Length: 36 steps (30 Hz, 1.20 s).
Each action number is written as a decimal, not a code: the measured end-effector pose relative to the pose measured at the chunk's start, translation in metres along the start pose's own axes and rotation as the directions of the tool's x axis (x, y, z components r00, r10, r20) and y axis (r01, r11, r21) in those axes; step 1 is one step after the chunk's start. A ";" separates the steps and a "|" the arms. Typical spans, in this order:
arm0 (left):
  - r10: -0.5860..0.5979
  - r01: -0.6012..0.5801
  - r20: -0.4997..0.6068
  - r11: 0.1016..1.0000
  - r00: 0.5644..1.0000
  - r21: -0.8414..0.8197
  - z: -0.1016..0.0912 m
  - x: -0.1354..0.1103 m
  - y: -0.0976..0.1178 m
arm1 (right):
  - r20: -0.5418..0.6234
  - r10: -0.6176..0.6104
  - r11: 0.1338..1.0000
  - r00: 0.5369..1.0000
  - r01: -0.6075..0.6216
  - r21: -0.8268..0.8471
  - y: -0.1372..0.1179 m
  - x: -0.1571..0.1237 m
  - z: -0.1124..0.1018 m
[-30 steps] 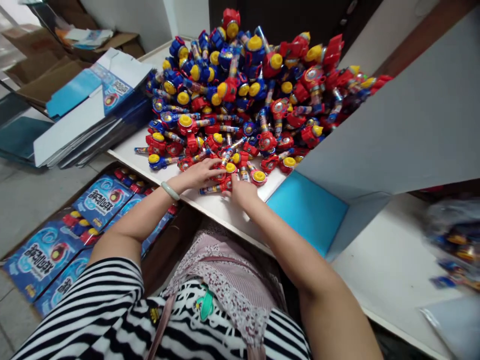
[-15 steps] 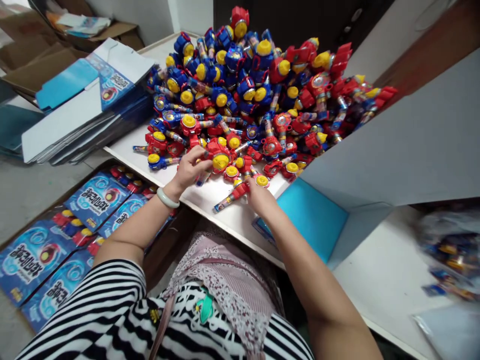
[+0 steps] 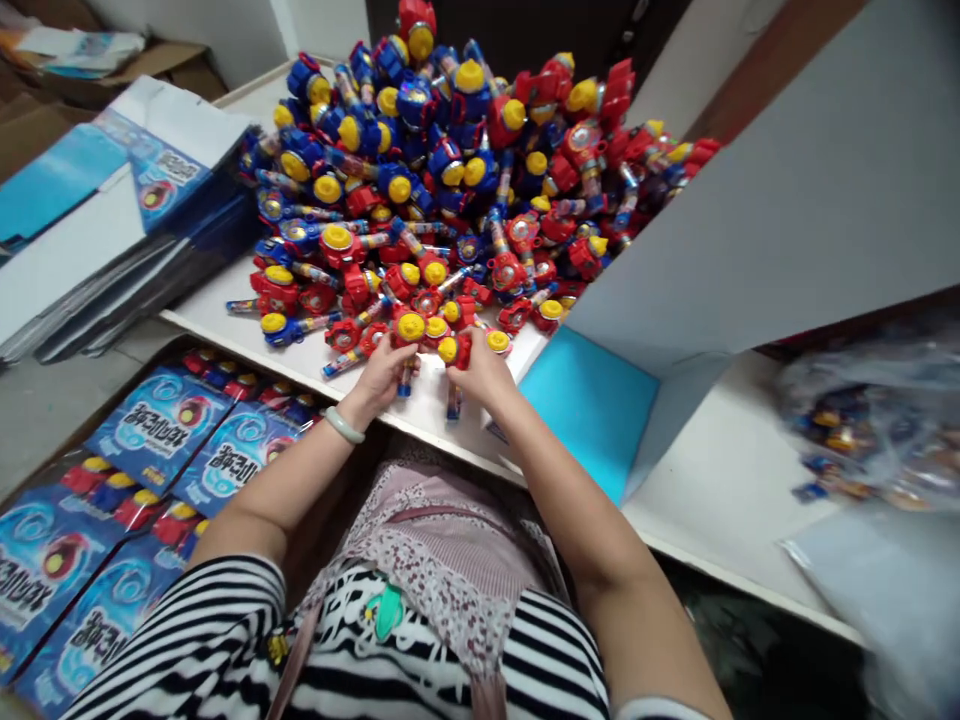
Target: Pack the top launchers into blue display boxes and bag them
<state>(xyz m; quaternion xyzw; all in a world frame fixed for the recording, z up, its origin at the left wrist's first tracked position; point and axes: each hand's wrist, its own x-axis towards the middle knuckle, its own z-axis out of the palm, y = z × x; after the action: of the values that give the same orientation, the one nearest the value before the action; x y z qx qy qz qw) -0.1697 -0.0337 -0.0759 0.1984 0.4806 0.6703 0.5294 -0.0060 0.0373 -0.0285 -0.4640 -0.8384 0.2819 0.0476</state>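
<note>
At the front edge of the white table [image 3: 202,300], my left hand [image 3: 382,378] is closed on a red toy with a round yellow knob [image 3: 410,327]. Its printed tube points toward me. Just to the right, my right hand [image 3: 484,368] grips a second red toy with a yellow knob [image 3: 448,350], its tube also pointing down toward my body. The two toys are close together, apart from each other. Behind them rises a large heap of similar red and blue toys [image 3: 442,190], the nearest ones lying close to my fingers.
Folded display boxes [image 3: 67,255] are stacked at the left. Below, a carton holds blue printed boxes [image 3: 154,415] filled with toys. An upright white panel with a blue base [image 3: 592,400] stands right of the heap. A clear plastic bag [image 3: 885,410] lies farther right.
My left hand has drawn back from the heap with a toy. My right hand has turned its toy so the tube points toward me. The view has shifted right.
</note>
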 end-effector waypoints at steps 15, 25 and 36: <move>0.173 -0.340 0.381 0.837 0.908 0.430 0.095 0.016 -0.084 | -0.517 0.020 0.995 0.856 -0.066 -0.070 0.170 -0.018 -0.093; 0.050 -0.234 0.416 0.884 0.908 0.404 0.099 0.005 -0.100 | -0.507 -0.106 0.991 0.856 0.132 0.016 0.184 -0.015 -0.088; 0.086 -0.277 0.415 0.861 0.905 0.425 0.105 -0.005 -0.100 | -0.482 -0.129 0.949 0.867 0.249 0.193 0.210 -0.006 -0.068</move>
<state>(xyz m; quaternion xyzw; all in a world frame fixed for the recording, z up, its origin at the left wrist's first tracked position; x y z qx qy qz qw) -0.0349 0.0051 -0.1124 0.4941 0.4961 0.5279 0.4808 0.1782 0.1483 -0.0787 -0.4230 -0.8023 0.2598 0.3315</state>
